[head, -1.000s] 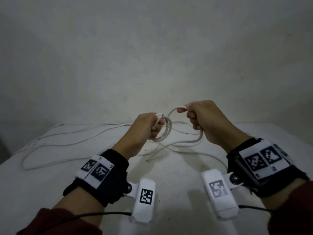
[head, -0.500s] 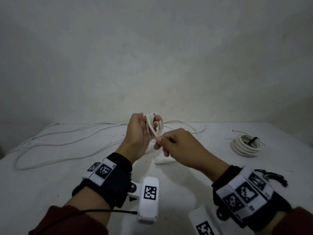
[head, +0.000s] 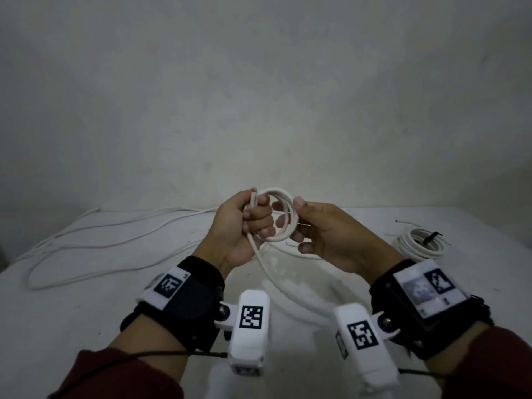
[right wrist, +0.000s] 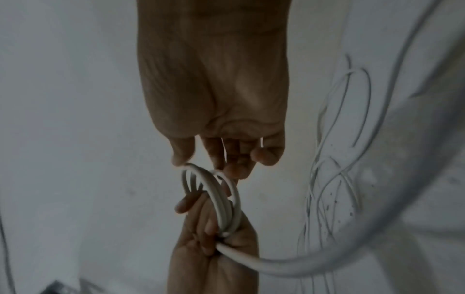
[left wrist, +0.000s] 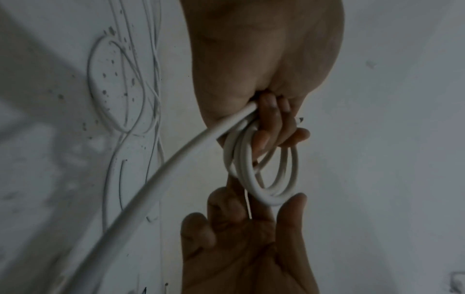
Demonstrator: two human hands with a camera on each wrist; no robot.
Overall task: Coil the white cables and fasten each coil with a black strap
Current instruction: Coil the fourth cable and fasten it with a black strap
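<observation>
My left hand (head: 253, 223) is fisted around one side of a small white cable coil (head: 283, 214) held up above the table. My right hand (head: 305, 226) meets the coil from the right, thumb on its upper edge and fingers behind it, pinching the loops. In the left wrist view the coil (left wrist: 270, 200) hangs from the left hand (left wrist: 274, 127) with the right hand (left wrist: 251, 228) below it. The right wrist view shows the right hand (right wrist: 221, 159) touching the coil (right wrist: 224, 208). The free cable (head: 260, 259) trails from the left fist down to the table.
A finished white coil (head: 419, 244) with a black strap (head: 430, 237) lies on the white table (head: 86, 326) at the right. Long loose white cables (head: 100, 243) sprawl across the table's left and back. A plain wall stands behind the table.
My right hand has moved from below the left fist up to the coil's right side. The coil now shows as wide round loops, and both hands sit higher.
</observation>
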